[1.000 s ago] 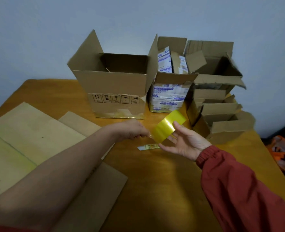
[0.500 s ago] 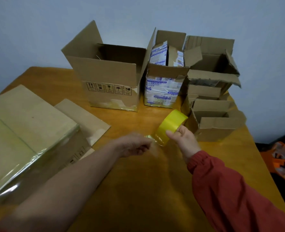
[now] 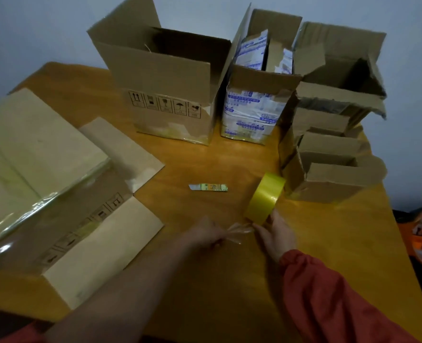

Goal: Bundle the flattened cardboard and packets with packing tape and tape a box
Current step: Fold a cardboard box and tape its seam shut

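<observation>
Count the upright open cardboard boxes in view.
4: large symbol-marked box, packet-filled box beside it, torn box at far right, small box before it. Flaps between them may hide another.

The tape roll (image 3: 265,198) is glossy yellow and the strip (image 3: 239,230) off it looks almost clear, against a table (image 3: 229,280) of warm orange-brown wood. The big box (image 3: 164,70) is plain brown with a row of 5 black-outlined symbols, the packets (image 3: 252,112) are white with blue print, and the flattened cardboard (image 3: 31,154) is pale tan under shiny yellowish film. The cutter (image 3: 208,187) is green and yellow with a grey tip, and the sleeve (image 3: 328,305) is dull red.
</observation>
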